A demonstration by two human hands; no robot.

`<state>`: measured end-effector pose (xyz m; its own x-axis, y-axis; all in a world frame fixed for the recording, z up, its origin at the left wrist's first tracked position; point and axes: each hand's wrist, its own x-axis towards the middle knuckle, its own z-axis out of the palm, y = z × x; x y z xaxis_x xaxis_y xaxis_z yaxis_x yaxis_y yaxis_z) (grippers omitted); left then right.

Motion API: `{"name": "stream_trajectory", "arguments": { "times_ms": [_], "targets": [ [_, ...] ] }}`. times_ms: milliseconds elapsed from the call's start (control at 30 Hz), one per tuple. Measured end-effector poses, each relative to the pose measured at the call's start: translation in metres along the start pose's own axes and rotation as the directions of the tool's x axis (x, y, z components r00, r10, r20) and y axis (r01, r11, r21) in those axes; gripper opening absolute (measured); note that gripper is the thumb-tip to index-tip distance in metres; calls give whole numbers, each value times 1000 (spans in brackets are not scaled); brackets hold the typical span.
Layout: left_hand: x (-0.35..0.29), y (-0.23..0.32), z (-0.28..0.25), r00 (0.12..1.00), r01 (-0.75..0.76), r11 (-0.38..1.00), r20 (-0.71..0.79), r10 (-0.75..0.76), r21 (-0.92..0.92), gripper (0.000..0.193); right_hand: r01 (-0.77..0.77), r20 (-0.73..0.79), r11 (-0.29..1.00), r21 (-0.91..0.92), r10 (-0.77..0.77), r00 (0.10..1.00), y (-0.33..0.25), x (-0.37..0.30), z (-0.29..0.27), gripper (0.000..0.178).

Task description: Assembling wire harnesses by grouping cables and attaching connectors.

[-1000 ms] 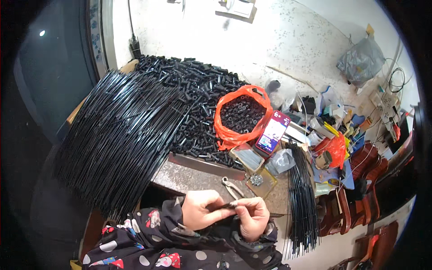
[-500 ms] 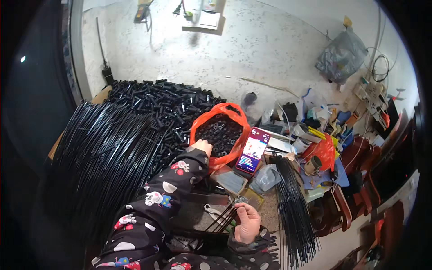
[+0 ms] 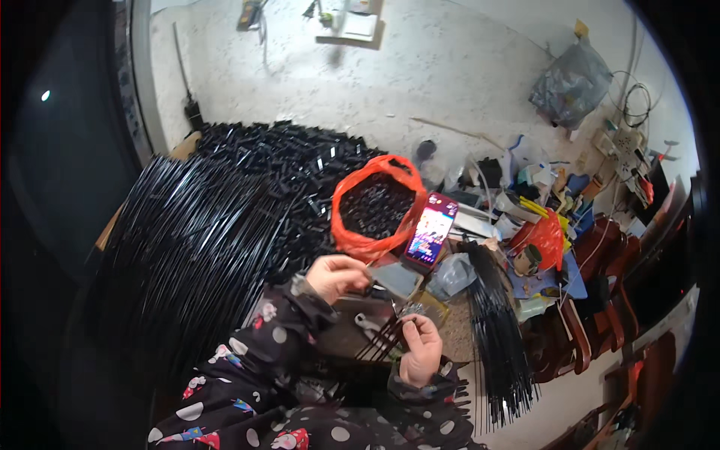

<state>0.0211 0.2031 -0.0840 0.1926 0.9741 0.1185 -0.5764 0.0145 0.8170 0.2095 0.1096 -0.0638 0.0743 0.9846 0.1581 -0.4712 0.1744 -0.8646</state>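
My left hand hovers just below the orange-red plastic bag, its thumb and fingers pinched together; whatever they hold is too small to make out. Inside the open bag lie many small black ring-like parts. My right hand is closed on a few thin dark rods, gripped near their upper ends and slanting down to the left. Beyond their tips, a shallow yellowish box holds small shiny pieces. Pliers with pale handles lie beside the rods.
Long black rods and short black tubes are heaped at left and behind. A lit phone leans right of the bag, near a clear plastic bag. Another rod bundle lies at right, beside clutter and a blue board.
My left hand has come out from the bag's near edge toward my right hand, fingers pinched. My right hand still grips the rods, and the whole view has shifted slightly.
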Motion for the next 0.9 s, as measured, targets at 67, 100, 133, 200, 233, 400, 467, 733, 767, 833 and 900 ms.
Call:
{"name": "stream_trajectory", "arguments": {
  "times_ms": [67, 100, 133, 200, 233, 400, 467, 733, 767, 833, 900],
  "targets": [
    [-29, -9, -5, 992, -109, 984, 78, 99, 144, 16, -28, 67, 999, -32, 30, 997, 2, -6, 18, 10],
    [-34, -19, -15, 972, -234, 924, 74, 222, 301, 15, -24, 105, 997, -69, 31, 994, 2, -9, 24, 8],
    [-42, -19, -16, 968, -227, 920, -30, 249, 320, 15, -51, 90, 999, -13, 52, 995, 0, -6, 29, 7],
    [-51, -15, -22, 923, -262, 844, -134, 361, 468, 14, -78, 36, 994, 82, 76, 996, 1, -1, 22, 7],
    [-55, -10, -26, 899, -257, 800, -169, 404, 542, 15, -60, 22, 995, 82, 58, 998, -2, -4, 18, 7],
    [-57, 0, -27, 848, -344, 693, -108, 519, 633, 16, 11, 128, 978, -209, 16, 992, -21, -47, 30, 7],
    [-49, -5, -19, 862, -346, 612, -16, 507, 711, 16, -81, 248, 979, -185, 126, 961, -25, -60, 32, 7],
    [19, -10, 0, 909, -299, 353, 152, 387, 887, 15, 37, 628, 977, -211, 106, 771, -48, -108, 19, 15],
    [34, -14, 0, 887, -329, 297, 185, 422, 896, 15, 38, 623, 982, -183, 86, 777, -51, -112, 16, 15],
    [70, -1, -30, 866, -271, -13, 250, 434, 962, 17, 117, 638, 989, -94, -30, 769, -51, -112, 16, 14],
    [111, -7, -34, 833, -324, -207, 382, 399, 923, 27, 131, 583, 990, -61, -71, 810, -51, -109, 10, 13]
  ]
}}
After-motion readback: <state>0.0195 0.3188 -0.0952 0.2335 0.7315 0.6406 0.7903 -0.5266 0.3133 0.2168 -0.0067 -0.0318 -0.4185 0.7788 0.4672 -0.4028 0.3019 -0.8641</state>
